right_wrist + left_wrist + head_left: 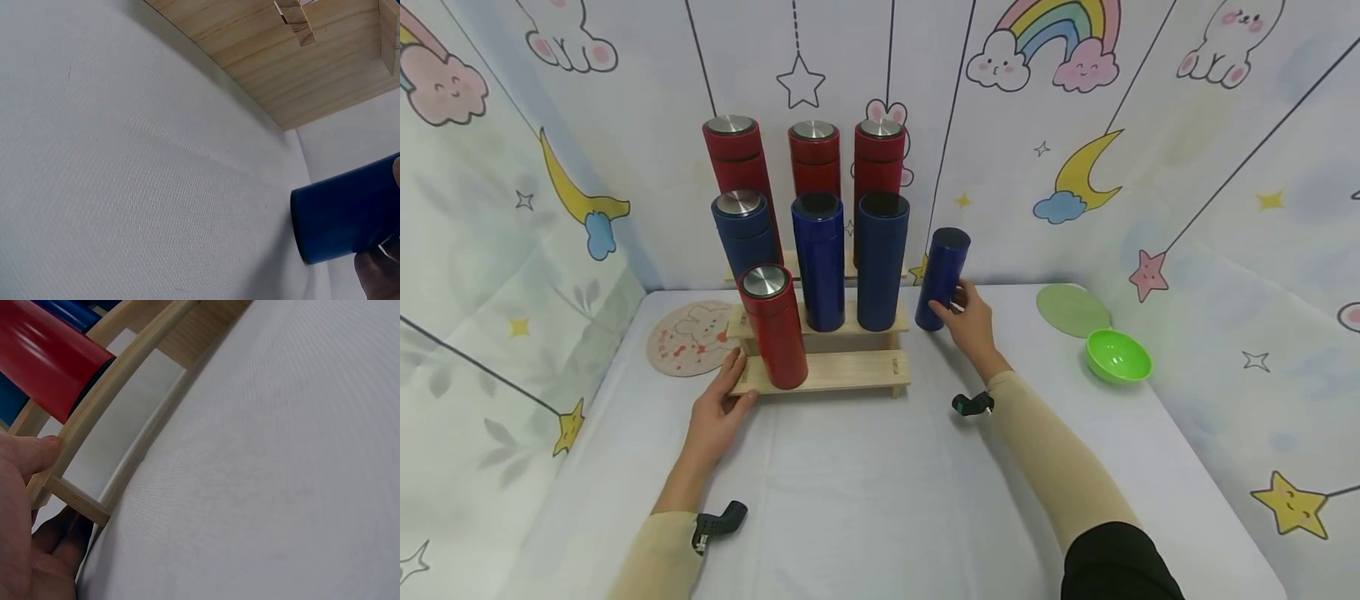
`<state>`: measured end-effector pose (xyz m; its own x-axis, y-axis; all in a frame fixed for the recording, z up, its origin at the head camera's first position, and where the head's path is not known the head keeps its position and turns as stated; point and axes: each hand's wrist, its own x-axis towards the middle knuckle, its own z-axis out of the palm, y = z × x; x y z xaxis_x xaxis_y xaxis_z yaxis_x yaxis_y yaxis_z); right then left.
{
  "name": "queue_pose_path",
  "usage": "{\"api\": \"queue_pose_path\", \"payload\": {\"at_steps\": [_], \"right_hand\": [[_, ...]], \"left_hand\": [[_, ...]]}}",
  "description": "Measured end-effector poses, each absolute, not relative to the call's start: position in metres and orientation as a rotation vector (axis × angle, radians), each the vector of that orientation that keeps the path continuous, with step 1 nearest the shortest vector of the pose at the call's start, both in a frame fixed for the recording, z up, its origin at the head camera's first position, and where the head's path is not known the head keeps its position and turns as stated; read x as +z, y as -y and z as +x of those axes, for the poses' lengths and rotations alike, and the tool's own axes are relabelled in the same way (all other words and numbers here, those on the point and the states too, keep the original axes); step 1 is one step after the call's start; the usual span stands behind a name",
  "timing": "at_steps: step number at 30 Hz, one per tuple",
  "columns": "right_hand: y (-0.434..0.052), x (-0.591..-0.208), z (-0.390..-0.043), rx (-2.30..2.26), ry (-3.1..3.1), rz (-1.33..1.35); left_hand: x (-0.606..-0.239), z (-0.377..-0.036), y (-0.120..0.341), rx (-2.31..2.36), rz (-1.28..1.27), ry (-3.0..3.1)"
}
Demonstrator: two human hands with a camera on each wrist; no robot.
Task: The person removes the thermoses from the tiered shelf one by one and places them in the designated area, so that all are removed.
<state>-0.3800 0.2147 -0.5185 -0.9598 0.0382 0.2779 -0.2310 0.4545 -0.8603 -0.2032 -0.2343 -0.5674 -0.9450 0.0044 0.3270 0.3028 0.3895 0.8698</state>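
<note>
White-clothed worktop: right hand grips lidless blue cylindrical metal flask, tilted beside stepped wooden rack; left hand pinches rack's corner, steadying.

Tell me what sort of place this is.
Probably a staged tabletop booth, not a real home: cartoon backdrop sheets wall three sides, a white cloth covers the table, and a stepped wooden rack displays red and blue flasks, one blue flask held by the right hand.
</note>
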Motion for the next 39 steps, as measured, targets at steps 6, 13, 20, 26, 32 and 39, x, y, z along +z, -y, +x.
{"api": "queue_pose_path", "payload": {"at_steps": [6,13,20,26,32,39], "right_hand": [[-0.213,-0.518,-0.379,1.488,2.483,0.137],[-0.214,-0.515,-0.372,1.426,2.482,0.134],[-0.223,-0.506,-0.357,1.394,2.395,0.2],[-0.228,-0.486,-0.338,1.38,2.275,0.236],[-0.227,-0.474,-0.323,1.373,2.226,0.291],[-0.217,-0.459,-0.315,1.448,2.172,0.443]], "left_hand": [[-0.565,-0.203,0.234,-1.572,-0.26,2.383],[-0.565,-0.202,0.233,-1.577,-0.253,2.371],[-0.566,-0.203,0.233,-1.554,-0.246,2.394],[-0.567,-0.203,0.234,-1.536,-0.234,2.417],[-0.567,-0.201,0.234,-1.53,-0.229,2.426],[-0.567,-0.201,0.234,-1.536,-0.229,2.423]]}}
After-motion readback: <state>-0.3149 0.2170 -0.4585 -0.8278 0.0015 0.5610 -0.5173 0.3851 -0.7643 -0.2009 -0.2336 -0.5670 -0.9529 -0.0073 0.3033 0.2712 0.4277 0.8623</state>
